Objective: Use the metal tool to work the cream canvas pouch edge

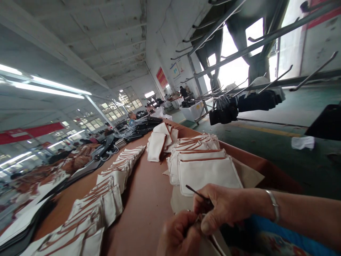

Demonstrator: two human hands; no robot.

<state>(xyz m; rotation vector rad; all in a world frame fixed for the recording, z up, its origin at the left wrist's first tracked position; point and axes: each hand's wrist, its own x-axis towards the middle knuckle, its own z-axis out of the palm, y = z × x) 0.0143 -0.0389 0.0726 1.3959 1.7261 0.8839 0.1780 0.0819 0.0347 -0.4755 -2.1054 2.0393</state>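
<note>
Thin dark brush-like stick, pinched in the right hand, lies with its long axis slanting from the fingers up and to the left, its free tip pointing toward the far left end of the table. Thumb and fingers of that hand are clamped together on the stick's lower end, at the bottom centre of the view. A silver bangle circles the right wrist. The left hand, just below and touching the right, is curled closed on the edge of a cream canvas piece with brown trim; how much of it the hand grips cannot be made out.

Beyond the hands, a stack of cream canvas zip pouches with tan leather edging rests on a sheet of brown paper, while a long overlapping row of similar pouches runs along the left side. Both sit on a long reddish-brown worktable stretching into a wide factory hall with a white ceiling, fluorescent strip lights and a green floor. Black handbags hang from a metal hook rack to the right. Other workers sit in the distance. A red wall banner and a red strip at far left carry writing too small to read.
</note>
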